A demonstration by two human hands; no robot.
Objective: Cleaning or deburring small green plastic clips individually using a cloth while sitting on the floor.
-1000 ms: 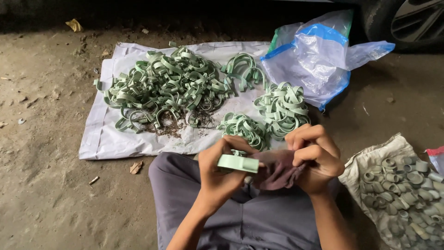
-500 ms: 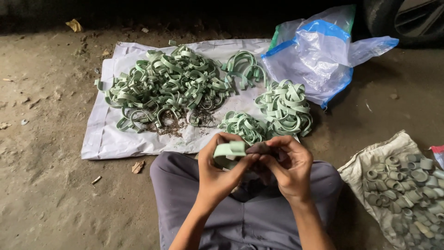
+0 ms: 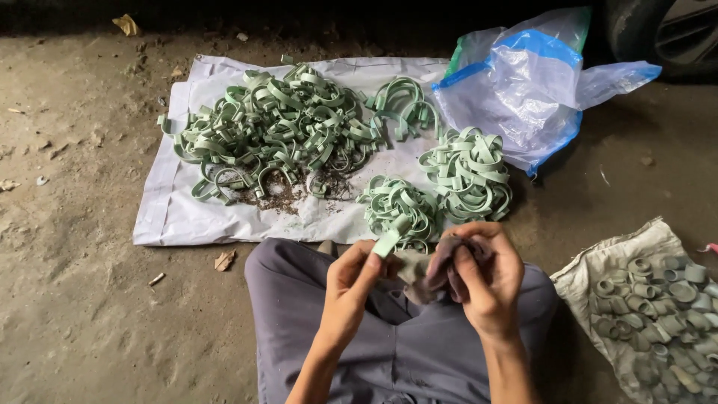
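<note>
My left hand [image 3: 351, 280] pinches a pale green curved plastic clip [image 3: 390, 241] between thumb and fingers, held over my lap. My right hand [image 3: 482, 269] grips a dark crumpled rag [image 3: 422, 271] and presses it against the clip's end. Just beyond my hands lie two small piles of the same green clips [image 3: 441, 187] on a white sheet [image 3: 168, 217]. A much bigger tangled heap of green clips [image 3: 277, 135] covers the sheet's middle, with dark grit under it.
A translucent plastic bag with blue trim [image 3: 523, 86] lies at the back right. A grey sack [image 3: 591, 277] at my right holds several dull, dusty clips. I sit cross-legged in grey trousers [image 3: 404, 352] on a dusty concrete floor. A vehicle tyre [image 3: 666, 34] shows top right.
My hands met at the clip half a second ago. Now the left hand has turned the clip end-up and the right hand works the rag against it, slightly to the right.
</note>
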